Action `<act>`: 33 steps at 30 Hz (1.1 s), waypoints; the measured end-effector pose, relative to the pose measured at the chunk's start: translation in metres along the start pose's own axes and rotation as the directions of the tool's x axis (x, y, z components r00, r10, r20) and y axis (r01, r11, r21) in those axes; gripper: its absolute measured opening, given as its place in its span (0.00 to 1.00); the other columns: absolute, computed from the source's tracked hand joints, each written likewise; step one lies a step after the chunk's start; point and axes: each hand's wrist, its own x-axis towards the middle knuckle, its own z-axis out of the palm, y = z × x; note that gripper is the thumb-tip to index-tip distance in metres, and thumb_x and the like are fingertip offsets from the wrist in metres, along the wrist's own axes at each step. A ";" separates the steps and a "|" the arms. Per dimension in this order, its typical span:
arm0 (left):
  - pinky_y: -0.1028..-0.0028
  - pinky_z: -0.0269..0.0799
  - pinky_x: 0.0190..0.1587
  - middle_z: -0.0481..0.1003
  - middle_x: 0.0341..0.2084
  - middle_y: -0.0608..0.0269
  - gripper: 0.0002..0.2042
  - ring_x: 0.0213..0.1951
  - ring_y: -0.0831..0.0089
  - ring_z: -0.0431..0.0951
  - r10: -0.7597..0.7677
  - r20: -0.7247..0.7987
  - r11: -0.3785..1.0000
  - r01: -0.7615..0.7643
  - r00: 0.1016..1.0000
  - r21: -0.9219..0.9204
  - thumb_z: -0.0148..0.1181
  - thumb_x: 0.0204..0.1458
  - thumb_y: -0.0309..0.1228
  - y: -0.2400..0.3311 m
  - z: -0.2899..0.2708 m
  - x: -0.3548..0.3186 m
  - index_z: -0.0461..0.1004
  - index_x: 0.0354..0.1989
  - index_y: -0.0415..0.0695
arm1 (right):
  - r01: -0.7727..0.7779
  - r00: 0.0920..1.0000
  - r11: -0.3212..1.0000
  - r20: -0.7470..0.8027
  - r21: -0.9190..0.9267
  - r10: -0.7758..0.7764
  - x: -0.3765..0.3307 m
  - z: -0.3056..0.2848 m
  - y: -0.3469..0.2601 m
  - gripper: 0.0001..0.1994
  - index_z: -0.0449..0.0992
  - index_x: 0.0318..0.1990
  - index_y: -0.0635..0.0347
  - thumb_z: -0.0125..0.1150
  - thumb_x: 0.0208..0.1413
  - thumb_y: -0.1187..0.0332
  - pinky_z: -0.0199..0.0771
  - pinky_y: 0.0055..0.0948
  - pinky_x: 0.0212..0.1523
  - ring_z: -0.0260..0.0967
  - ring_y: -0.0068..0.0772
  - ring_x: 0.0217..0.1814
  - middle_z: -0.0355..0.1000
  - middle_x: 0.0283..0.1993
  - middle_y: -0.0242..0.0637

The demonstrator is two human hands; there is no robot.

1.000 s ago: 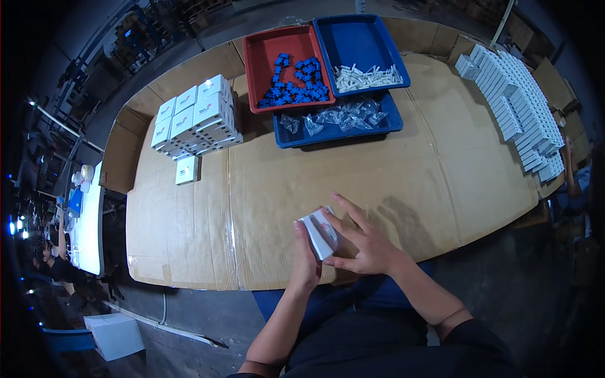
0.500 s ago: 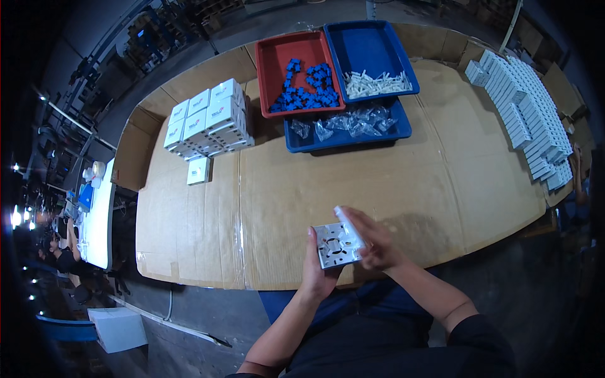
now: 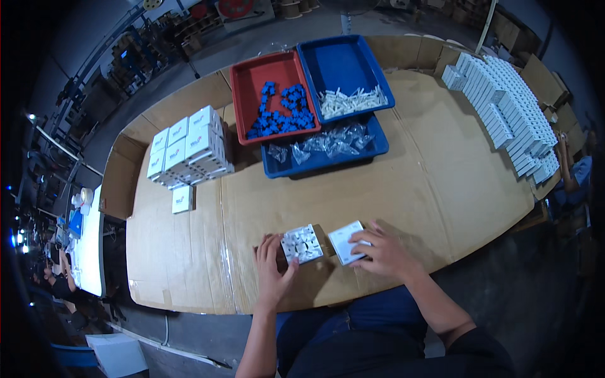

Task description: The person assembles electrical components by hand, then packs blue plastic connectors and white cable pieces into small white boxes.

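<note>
A white square plastic box base (image 3: 302, 244) with dark cutouts in its face is at the near middle of the cardboard-covered table. My left hand (image 3: 272, 271) grips its left side, thumb along the near edge and fingers bent at the far left. Just to the right, separated by a small gap, is a flat white square cover plate (image 3: 343, 242). My right hand (image 3: 386, 253) has its curled fingers over that plate's right side. Parts of the plate are hidden under these fingers.
Blue plastic pieces fill part of a red tray (image 3: 242, 88); white pegs lie in a blue tray (image 3: 337, 57). Below, another blue tray (image 3: 321, 169) holds clear bags. White boxes (image 3: 189, 148) are stacked left, with a single box (image 3: 182, 199) nearby. Rows of white parts (image 3: 504, 113) stand right.
The plate and box base, close together before, are now apart and lower at the table. My right hand moved with the plate beside the base; my left hand shifted left. The view tilted.
</note>
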 end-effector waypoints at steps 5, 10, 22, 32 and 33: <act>0.42 0.51 0.74 0.68 0.67 0.53 0.17 0.72 0.48 0.62 0.034 -0.068 0.996 -0.028 0.997 0.087 0.68 0.57 0.29 -0.001 0.005 -0.016 0.81 0.56 0.51 | -0.042 0.999 0.998 0.000 0.045 0.042 -0.009 -0.007 -0.008 0.14 0.82 0.40 0.54 0.76 0.53 0.56 0.61 0.58 0.74 0.76 0.33 0.58 0.78 0.52 0.28; 0.50 0.61 0.70 0.72 0.60 0.56 0.15 0.66 0.50 0.70 0.099 -0.046 0.995 -0.100 0.994 -0.014 0.66 0.56 0.23 0.017 0.016 -0.001 0.82 0.52 0.50 | -0.138 0.967 0.986 -0.202 0.094 0.155 0.039 -0.015 0.013 0.10 0.82 0.41 0.57 0.73 0.56 0.63 0.74 0.48 0.60 0.78 0.40 0.49 0.80 0.43 0.34; 0.51 0.64 0.67 0.75 0.56 0.57 0.15 0.62 0.52 0.72 0.124 -0.150 0.990 -0.132 0.981 -0.048 0.69 0.53 0.25 0.010 0.025 0.001 0.81 0.50 0.47 | -0.082 0.996 0.989 0.026 -0.122 0.086 0.239 -0.010 0.100 0.10 0.81 0.46 0.53 0.69 0.56 0.69 0.78 0.44 0.50 0.77 0.46 0.51 0.72 0.48 0.41; 0.51 0.66 0.66 0.75 0.55 0.56 0.16 0.60 0.51 0.73 0.113 -0.206 0.985 -0.136 0.972 -0.102 0.69 0.53 0.24 0.010 0.025 -0.002 0.80 0.51 0.45 | -0.040 0.998 0.990 0.043 -0.134 0.046 0.270 0.011 0.119 0.06 0.84 0.36 0.54 0.68 0.53 0.66 0.78 0.47 0.50 0.76 0.50 0.51 0.76 0.42 0.42; 0.54 0.68 0.64 0.75 0.55 0.55 0.16 0.60 0.51 0.73 0.104 -0.197 0.985 -0.129 0.975 -0.117 0.68 0.54 0.23 0.011 0.024 -0.002 0.79 0.52 0.44 | -0.077 0.997 0.996 -0.029 -0.043 0.076 0.265 0.008 0.118 0.06 0.84 0.36 0.54 0.68 0.53 0.66 0.77 0.47 0.50 0.76 0.51 0.50 0.78 0.42 0.42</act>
